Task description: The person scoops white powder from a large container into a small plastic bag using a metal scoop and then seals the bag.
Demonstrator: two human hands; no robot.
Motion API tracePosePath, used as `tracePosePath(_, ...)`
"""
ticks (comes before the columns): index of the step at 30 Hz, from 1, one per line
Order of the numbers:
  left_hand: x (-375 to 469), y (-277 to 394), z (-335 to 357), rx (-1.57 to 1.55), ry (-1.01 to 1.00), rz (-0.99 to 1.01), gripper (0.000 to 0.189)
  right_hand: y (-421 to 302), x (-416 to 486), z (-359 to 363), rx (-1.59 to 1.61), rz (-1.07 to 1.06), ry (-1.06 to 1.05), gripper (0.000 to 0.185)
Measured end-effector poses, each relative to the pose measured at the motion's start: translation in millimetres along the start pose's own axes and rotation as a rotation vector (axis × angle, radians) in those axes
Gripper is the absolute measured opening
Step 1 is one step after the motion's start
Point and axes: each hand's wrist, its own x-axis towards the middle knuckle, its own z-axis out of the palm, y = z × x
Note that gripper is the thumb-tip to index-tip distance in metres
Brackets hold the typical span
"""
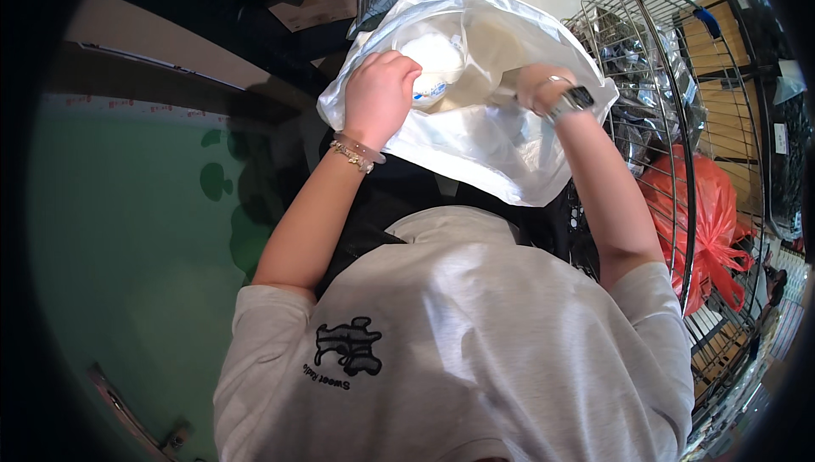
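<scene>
A large white plastic sack (471, 156) lies wide-mouthed before me, above my lap. Inside it, near its left side, is a round white package with blue print (439, 67), partly hidden by a clear film. My left hand (382, 92) is at the sack's left rim, fingers curled and thumb close to the round package; whether it pinches the film or the sack cannot be told. My right hand (538, 89), with a watch on the wrist, reaches into the right part of the sack. It is blurred, and its fingers are around a thin, flat greyish thing that I cannot make out.
At the right stands a wire shopping cart (684, 143) with a blue-cornered rim. It holds dark, shiny plastic packages (627, 92) and a knotted red plastic bag (691, 220). A green door-like panel (140, 220) with a metal handle (124, 404) is at the left. Packets lie on a dark shelf (286, 48) above.
</scene>
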Motion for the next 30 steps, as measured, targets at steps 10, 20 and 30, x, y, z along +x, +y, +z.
tracePosePath(10,0.1,-1.0,-2.7,0.011,-0.04,-0.055,0.007,-13.6,69.9,100.3,0.443,0.245,0.141,0.024)
tracePosePath(20,2.7,2.6,-2.0,0.004,-0.061,-0.047,0.007,-12.6,45.6,104.0,0.633,0.29,0.29,0.027)
tracePosePath(30,2.5,3.9,-4.2,-0.026,-0.081,-0.039,0.007,-21.3,-4.4,109.7,0.786,0.287,0.477,0.027)
